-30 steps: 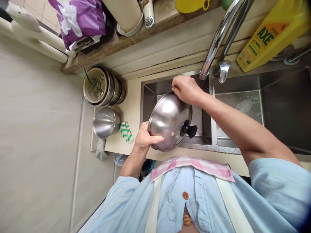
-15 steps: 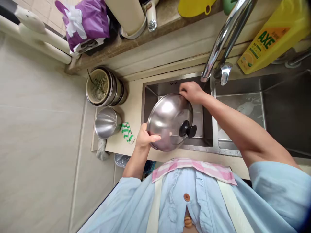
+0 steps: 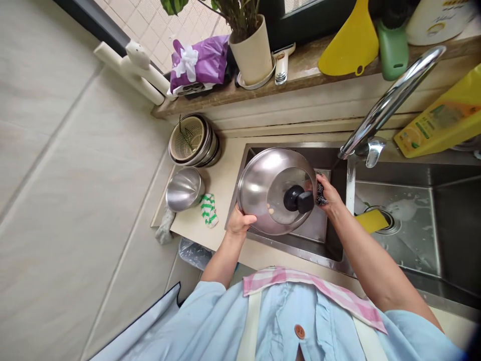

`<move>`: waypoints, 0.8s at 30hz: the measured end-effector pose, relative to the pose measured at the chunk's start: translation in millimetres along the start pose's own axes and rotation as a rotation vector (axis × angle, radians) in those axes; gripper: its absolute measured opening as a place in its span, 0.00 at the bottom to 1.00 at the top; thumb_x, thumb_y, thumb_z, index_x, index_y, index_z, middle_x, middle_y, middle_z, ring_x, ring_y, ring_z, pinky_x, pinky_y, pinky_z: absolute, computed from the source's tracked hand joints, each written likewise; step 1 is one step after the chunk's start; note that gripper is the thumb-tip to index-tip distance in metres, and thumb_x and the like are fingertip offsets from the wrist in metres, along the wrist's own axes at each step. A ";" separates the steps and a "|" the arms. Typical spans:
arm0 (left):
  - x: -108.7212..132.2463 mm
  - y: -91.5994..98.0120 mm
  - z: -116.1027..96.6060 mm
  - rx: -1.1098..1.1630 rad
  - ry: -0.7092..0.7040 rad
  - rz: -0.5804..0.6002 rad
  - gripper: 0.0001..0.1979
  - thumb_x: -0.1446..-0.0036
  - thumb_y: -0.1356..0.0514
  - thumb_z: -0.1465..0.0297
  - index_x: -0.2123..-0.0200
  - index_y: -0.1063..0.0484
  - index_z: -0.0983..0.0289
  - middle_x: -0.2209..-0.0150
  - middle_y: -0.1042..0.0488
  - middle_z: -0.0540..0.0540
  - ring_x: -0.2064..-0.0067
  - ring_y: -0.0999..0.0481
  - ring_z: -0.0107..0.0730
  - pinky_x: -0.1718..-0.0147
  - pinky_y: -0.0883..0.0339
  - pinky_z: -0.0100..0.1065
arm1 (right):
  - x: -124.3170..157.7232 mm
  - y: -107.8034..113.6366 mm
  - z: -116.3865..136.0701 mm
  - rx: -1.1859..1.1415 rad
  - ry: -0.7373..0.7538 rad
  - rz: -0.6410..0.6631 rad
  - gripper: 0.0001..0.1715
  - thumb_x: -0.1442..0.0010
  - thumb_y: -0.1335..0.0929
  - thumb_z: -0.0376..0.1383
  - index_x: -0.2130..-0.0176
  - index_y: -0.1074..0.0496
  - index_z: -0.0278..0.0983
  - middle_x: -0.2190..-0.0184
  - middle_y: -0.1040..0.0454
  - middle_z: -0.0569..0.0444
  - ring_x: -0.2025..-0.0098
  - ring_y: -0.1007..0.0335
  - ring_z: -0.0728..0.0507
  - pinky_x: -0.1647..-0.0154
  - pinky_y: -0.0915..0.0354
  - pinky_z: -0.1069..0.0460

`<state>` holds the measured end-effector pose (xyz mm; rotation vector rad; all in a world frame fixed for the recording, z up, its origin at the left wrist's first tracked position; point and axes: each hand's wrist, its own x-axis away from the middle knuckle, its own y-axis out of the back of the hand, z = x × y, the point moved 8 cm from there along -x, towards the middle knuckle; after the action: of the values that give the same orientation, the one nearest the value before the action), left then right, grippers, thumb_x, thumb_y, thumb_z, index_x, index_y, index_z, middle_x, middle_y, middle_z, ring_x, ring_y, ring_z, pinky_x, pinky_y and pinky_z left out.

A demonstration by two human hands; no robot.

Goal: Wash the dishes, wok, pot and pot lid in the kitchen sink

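Observation:
A round metal pot lid [image 3: 259,183] with a glass centre and a black knob is held over the left sink basin [image 3: 319,225], its top facing up toward me. My left hand [image 3: 240,220] grips the lid's lower left rim, thumb on top and fingers hidden beneath. At the lid's right edge, my right hand [image 3: 329,194] is closed on a dark steel-wool scrubber [image 3: 320,194], which touches the rim.
Stacked bowls with a strainer [image 3: 188,140], a metal bowl [image 3: 184,189] and a green-striped cloth [image 3: 209,209] stand left. A faucet [image 3: 391,100] rises behind the basins. A yellow sponge [image 3: 372,220] lies in the right basin; a yellow bottle [image 3: 443,120] stands behind.
My right hand has moved from the lid's far edge round to its right side, and the scrubber now shows. The lid's knob faces me more. The head view has shifted.

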<state>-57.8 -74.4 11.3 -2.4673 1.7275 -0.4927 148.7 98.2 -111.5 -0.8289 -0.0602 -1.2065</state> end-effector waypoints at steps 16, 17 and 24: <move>-31.8 -19.3 -35.6 -0.382 0.257 0.459 0.29 0.74 0.20 0.58 0.69 0.19 0.70 0.72 0.20 0.62 0.65 0.18 0.50 0.62 0.23 0.42 | 13.4 -77.2 127.5 0.783 0.464 0.276 0.21 0.48 0.28 0.49 0.57 0.29 0.43 0.66 0.28 0.56 0.66 0.35 0.44 0.65 0.37 0.50; -32.9 -19.0 -35.7 -0.413 0.268 0.457 0.28 0.75 0.19 0.59 0.72 0.20 0.71 0.74 0.21 0.60 0.67 0.19 0.48 0.64 0.23 0.41 | 16.1 -83.8 128.3 0.830 0.492 0.312 0.21 0.47 0.29 0.49 0.57 0.28 0.42 0.65 0.28 0.56 0.65 0.34 0.44 0.63 0.36 0.49; -21.5 -33.2 -16.8 -0.405 0.327 0.317 0.20 0.72 0.21 0.66 0.75 0.20 0.70 0.75 0.21 0.56 0.71 0.20 0.39 0.68 0.26 0.34 | 27.0 -108.1 121.8 1.069 0.656 0.311 0.16 0.39 0.34 0.46 0.55 0.28 0.40 0.63 0.27 0.52 0.59 0.32 0.41 0.56 0.34 0.45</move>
<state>-39.8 -40.7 31.1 -2.3762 2.5184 -0.5862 114.3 137.3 45.1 0.4858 -0.0297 -0.9078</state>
